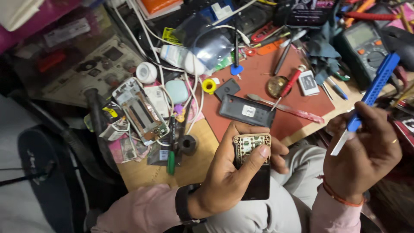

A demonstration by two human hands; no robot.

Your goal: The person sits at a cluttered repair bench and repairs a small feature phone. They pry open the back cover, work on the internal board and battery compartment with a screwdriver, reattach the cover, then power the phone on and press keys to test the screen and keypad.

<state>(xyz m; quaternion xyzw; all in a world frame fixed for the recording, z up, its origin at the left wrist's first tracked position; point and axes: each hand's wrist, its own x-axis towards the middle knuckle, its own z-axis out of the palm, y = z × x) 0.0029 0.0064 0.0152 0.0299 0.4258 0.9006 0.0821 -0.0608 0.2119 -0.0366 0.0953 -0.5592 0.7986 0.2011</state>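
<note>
Head view: the left hand is at about 6 o'clock of the frame, fingers curled around a small phone w/ its back open – thumb pressed on the upper right corner of the exposed circuit board, other fingers wrapped behind. The lower part of the phone is dark and glossy. It is held above the lap, just off the near edge of the workbench.

The right hand is at about 4 o'clock, closed in a pinch on a blue-handled tool w/ a pale flat blade; the blade tip points down-left toward the phone but stays apart from it. The handle goes up toward 2 o'clock.

On the bench, approx 12 o'clock from the phone, a dark back cover lies flat on a red mat. At 10 o'clock from the left hand – an opened phone frame among white cables. A multimeter sits at 1 o'clock, near the far right corner
</note>
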